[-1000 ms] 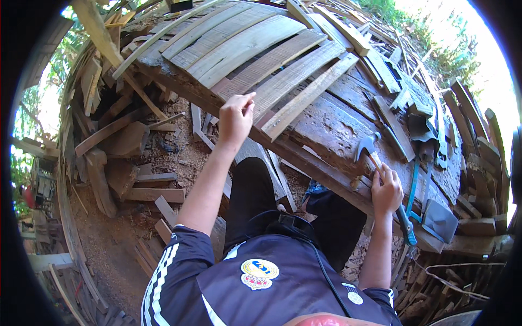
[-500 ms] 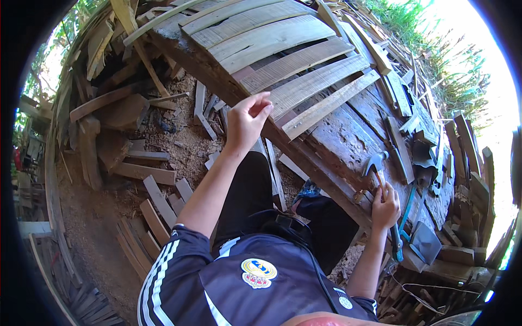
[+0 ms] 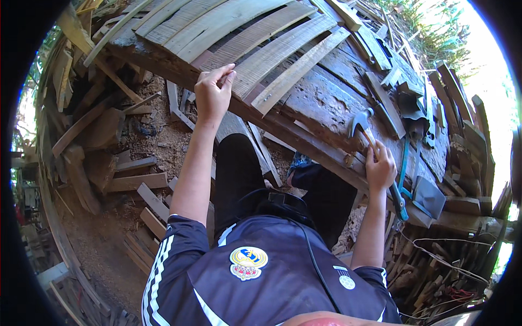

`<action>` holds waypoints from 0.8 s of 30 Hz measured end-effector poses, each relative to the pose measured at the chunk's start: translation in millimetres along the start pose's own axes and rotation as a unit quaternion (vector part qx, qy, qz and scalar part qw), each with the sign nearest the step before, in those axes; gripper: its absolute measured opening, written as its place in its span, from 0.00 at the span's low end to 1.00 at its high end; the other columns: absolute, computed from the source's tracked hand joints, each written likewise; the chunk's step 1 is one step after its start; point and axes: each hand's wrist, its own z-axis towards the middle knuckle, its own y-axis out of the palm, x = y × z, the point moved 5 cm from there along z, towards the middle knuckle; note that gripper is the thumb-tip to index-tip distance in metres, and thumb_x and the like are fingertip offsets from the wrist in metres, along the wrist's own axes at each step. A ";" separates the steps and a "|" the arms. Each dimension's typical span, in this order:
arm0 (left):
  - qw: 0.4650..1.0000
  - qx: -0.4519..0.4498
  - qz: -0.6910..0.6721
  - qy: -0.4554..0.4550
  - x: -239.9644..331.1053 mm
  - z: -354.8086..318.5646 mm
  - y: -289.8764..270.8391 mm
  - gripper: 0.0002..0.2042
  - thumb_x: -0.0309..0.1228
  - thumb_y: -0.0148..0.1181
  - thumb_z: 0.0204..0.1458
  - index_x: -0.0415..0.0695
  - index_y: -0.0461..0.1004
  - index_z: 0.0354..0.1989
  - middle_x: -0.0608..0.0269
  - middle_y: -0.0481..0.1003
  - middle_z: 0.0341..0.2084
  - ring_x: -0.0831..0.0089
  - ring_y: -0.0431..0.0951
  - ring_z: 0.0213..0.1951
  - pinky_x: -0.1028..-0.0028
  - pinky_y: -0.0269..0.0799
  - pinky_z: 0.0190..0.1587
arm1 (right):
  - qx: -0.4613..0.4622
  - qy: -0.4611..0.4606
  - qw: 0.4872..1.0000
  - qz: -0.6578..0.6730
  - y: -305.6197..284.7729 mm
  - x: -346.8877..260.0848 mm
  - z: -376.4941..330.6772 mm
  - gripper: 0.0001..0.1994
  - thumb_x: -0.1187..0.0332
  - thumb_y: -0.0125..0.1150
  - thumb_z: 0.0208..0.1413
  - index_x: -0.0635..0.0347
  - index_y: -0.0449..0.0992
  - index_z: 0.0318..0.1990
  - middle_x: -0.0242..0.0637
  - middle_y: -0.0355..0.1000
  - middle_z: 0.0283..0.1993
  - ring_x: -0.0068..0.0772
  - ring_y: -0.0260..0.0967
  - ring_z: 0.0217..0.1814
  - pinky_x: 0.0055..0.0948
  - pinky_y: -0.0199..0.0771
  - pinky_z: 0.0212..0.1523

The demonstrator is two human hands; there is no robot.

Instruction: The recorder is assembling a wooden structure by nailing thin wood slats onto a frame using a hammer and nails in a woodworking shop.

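My right hand grips a claw hammer by its handle, with the head up beside the worn wooden bench. The handle's blue and dark end sticks out below my fist. My left hand is raised at the bench's near edge with thumb and fingertips pinched together; anything between them is too small to make out. Just beyond that hand lies a row of wooden slats, side by side with gaps between some of them. The nearest narrow slat has its end near the bench edge.
A tool with a turquoise handle and a grey flat blade lie right of my right hand. Dark metal pieces rest on the bench's right end. Offcuts and sawdust cover the ground at left; stacked wood stands at right.
The whole view has shifted, so the bench and slats sit further left and higher. My left hand stays pinched near the edge, and my right hand keeps its grip on the hammer.
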 end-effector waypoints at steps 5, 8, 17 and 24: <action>1.000 0.010 -0.004 -0.003 -1.8 -0.6 1.1 0.08 0.28 0.68 0.52 0.43 0.84 0.41 0.59 0.83 0.32 0.66 0.80 0.35 0.68 0.77 0.40 | -0.006 0.009 1.000 -0.008 -2.3 -1.0 -0.4 0.12 0.61 0.64 0.57 0.50 0.80 0.48 0.38 0.79 0.41 0.47 0.78 0.41 0.42 0.77 0.42; 1.000 0.023 0.003 0.014 -4.0 -1.6 1.7 0.09 0.29 0.68 0.53 0.43 0.84 0.41 0.60 0.83 0.32 0.70 0.79 0.31 0.71 0.76 0.36 | -0.013 0.005 1.000 -0.008 -0.9 -0.3 0.2 0.13 0.62 0.64 0.58 0.50 0.79 0.49 0.40 0.79 0.42 0.49 0.78 0.42 0.42 0.77 0.42; 0.999 0.028 -0.016 0.011 -0.7 -1.4 -1.4 0.06 0.27 0.67 0.53 0.42 0.84 0.38 0.58 0.83 0.34 0.64 0.82 0.37 0.67 0.78 0.40 | -0.148 0.064 0.935 0.315 -19.4 -90.6 22.8 0.12 0.63 0.56 0.65 0.60 0.75 0.50 0.36 0.73 0.27 0.29 0.72 0.26 0.34 0.71 0.28; 0.996 0.031 0.005 0.084 2.0 -2.9 -0.5 0.05 0.25 0.66 0.52 0.44 0.84 0.37 0.59 0.83 0.34 0.64 0.82 0.37 0.67 0.77 0.42 | -0.366 0.076 0.761 0.530 -12.2 -200.6 53.3 0.12 0.64 0.54 0.67 0.67 0.71 0.42 0.32 0.69 0.21 0.25 0.68 0.20 0.33 0.69 0.24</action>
